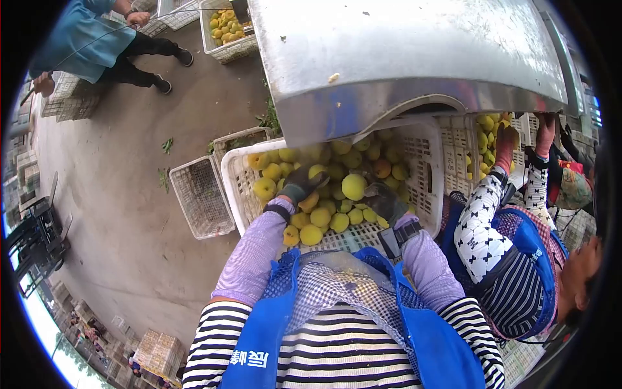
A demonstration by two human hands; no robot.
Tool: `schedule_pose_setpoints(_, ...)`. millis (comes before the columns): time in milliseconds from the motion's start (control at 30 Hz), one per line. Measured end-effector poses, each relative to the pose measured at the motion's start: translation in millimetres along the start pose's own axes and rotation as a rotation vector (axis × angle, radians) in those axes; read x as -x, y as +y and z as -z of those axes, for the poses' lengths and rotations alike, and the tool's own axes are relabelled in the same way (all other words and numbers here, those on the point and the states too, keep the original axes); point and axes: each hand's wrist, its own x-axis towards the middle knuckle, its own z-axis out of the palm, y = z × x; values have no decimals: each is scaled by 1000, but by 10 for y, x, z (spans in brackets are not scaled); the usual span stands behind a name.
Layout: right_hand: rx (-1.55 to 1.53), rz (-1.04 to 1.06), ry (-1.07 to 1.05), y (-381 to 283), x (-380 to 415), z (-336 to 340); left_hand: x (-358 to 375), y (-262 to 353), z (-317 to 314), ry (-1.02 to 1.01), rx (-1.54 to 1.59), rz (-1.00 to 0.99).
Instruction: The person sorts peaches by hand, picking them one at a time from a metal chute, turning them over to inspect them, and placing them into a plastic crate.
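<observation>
A white plastic crate (234,170) full of yellow and greenish peaches (311,234) stands before me under a metal machine. My left hand (302,184), in a dark glove, is among the peaches on the left, its fingers curled against a yellow peach (317,172). To its right, my right hand (387,202), also gloved, has its fingertips at the side of a large yellow-green peach (353,187) raised over the others. The undersides of both hands are hidden.
The metal machine hood (414,52) overhangs the crate's far side. At left stands another crate (203,198). A co-worker (512,259) reaches into peaches on the right. Another person (97,45) stands at upper left, and a forklift (42,236) is far left.
</observation>
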Motion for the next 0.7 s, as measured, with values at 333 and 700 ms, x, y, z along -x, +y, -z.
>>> schedule_pose_setpoints(333, -73, 379, -12, -826, 507, -915, 999, 614, 170, -373, 1274, -171)
schedule_pose_setpoints(700, 741, 590, 196, -1007, 746, -1134, 1597, 1176, 151, -221, 1061, -293)
